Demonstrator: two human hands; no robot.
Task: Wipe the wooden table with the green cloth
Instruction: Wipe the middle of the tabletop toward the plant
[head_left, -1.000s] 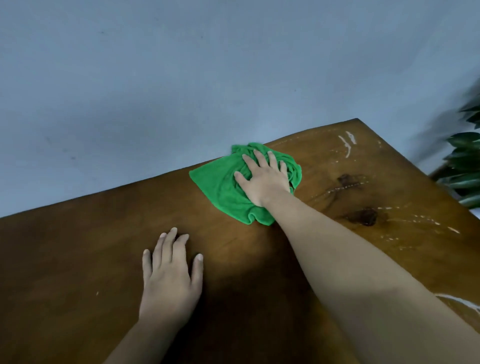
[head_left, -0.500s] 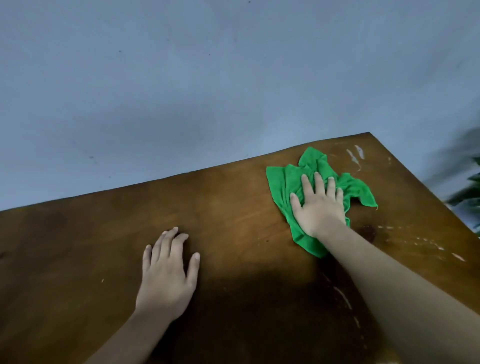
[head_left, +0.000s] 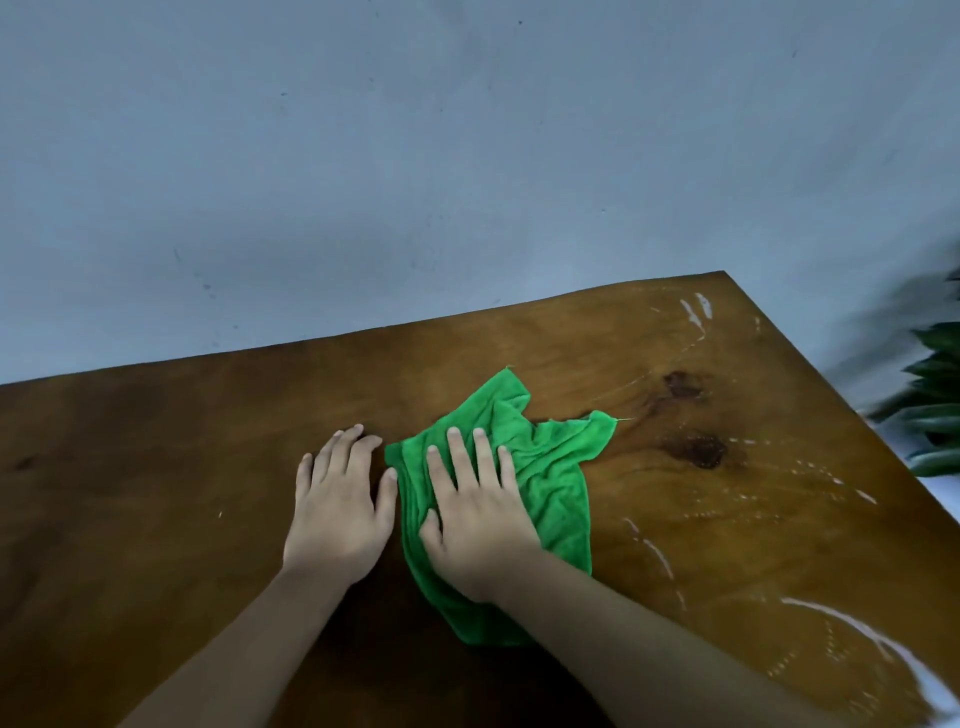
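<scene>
The green cloth (head_left: 553, 467) lies crumpled on the wooden table (head_left: 156, 493), near its middle. My right hand (head_left: 475, 519) presses flat on the cloth's left part with fingers spread. My left hand (head_left: 340, 506) rests flat on the bare wood just left of the cloth, its thumb close to the cloth's edge. Wet streaks and dark damp spots (head_left: 696, 449) mark the wood to the right of the cloth.
A grey wall (head_left: 467, 156) rises behind the table's far edge. Green plant leaves (head_left: 935, 415) stand past the table's right edge. Shiny wet smears (head_left: 841, 623) run along the right front of the table.
My right hand has dragged the cloth from the far right corner back toward me and to the left, beside my left hand. The left hand stays flat on the wood.
</scene>
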